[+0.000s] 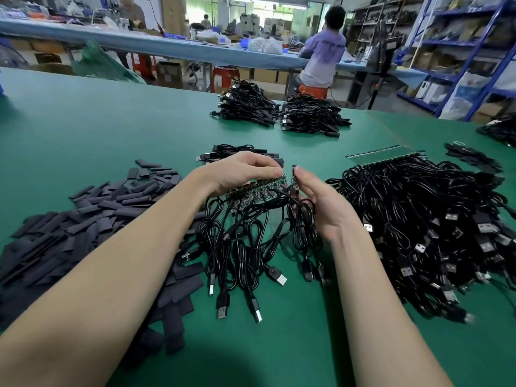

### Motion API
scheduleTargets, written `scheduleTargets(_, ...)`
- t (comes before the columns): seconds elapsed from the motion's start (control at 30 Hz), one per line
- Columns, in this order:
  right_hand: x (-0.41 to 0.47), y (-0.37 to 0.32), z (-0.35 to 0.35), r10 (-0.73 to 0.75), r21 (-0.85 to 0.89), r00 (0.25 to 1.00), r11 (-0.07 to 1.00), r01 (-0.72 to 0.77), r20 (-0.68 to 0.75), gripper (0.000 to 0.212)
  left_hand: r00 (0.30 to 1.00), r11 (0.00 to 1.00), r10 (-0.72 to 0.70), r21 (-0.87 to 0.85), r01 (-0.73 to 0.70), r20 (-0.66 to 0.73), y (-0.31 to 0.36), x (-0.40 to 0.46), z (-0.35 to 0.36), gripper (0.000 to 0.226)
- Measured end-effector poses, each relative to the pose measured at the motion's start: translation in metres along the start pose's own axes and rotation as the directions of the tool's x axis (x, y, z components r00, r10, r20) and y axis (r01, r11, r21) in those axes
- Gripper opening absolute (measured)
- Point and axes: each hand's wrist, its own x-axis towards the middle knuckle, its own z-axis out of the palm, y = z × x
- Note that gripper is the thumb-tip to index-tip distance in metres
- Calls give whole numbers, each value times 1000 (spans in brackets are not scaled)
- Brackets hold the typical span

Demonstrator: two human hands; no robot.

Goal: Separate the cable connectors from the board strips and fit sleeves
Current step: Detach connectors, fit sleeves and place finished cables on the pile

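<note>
Both forearms reach in, left hand (240, 171) gripping the stiff, brittle-looking board strip (257, 189), right hand (315, 199) pinching its end piece (293, 174), limp cables (251, 241) dangling.

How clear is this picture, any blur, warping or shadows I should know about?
Head view: the wide lens bends the green table edge and stretches both forearms; the black USB cable pile smears with blur at lower right; a soft dark shadow lies on the table at the bottom centre; the green circuit board strip stays sharp.
</note>
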Motion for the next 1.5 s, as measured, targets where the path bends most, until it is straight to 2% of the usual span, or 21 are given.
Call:
scheduleTargets(0.1,2,-2,1,-103,-118,983,989,86,-149,16,999,994,-40,105,41,-15,4,-4,-2,13)
scheduleTargets(0.17,2,-2,2,-149,-190,975,975,117,-164,15,997,951,-74,300,72,-4,8,-7,-2,20)
scheduleTargets(0.23,3,-4,2,-242,-313,956,932,182,-165,7,992,910,-127,396,120,-8,9,-13,2,25)
scheduleTargets(0.3,2,-7,4,-307,-393,940,890,229,-147,13,991,932,-61,348,99,-120,8,-22,8,21)
scheduleTargets(0.37,3,-8,2,-298,-379,947,895,235,-117,14,972,916,113,401,-23,-204,11,-32,13,17)
scheduleTargets(0.43,2,-7,2,-284,-341,952,911,230,-117,10,970,854,207,507,-116,-129,17,-39,17,19)
scheduleTargets(0.53,0,-6,2,-268,-337,953,918,209,-141,8,984,819,179,558,-136,-23,24,-41,28,23)
scheduleTargets(0.67,-1,-4,2,-222,-367,964,917,154,-148,9,980,812,199,561,-164,-1,20,-40,40,19)
scheduleTargets(0.77,-2,-3,0,-170,-357,974,928,107,-151,9,974,840,225,509,-188,-13,16,-42,35,14)
scheduleTargets(0.87,-8,-6,-3,-123,-350,986,933,77,-111,9,969,894,234,411,-182,-81,15,-46,27,13)
scheduleTargets(1.0,-16,-22,-7,-145,-283,989,949,140,5,8,981,966,146,232,-113,-130,9,-52,15,16)
scheduleTargets(1.13,-24,-34,-5,-153,-256,987,953,163,57,7,969,985,149,118,-127,-196,5,-57,9,15)
scheduleTargets(1.2,-28,-39,-4,-177,-393,981,899,193,77,10,970,987,139,111,-118,-197,3,-56,10,18)
scheduleTargets(1.27,-30,-46,2,-242,-589,964,766,260,110,10,974,989,125,106,-106,-191,0,-55,13,19)
scheduleTargets(1.3,-30,-47,7,-265,-610,954,736,294,141,9,973,989,122,102,-103,-194,-1,-53,15,17)
scheduleTargets(1.4,-30,-43,27,-251,-560,943,759,332,219,8,975,993,114,41,-109,-192,-3,-52,16,10)
scheduleTargets(1.5,-30,-41,32,-187,-384,968,892,239,169,9,981,996,77,-24,-82,-179,-8,-54,12,7)
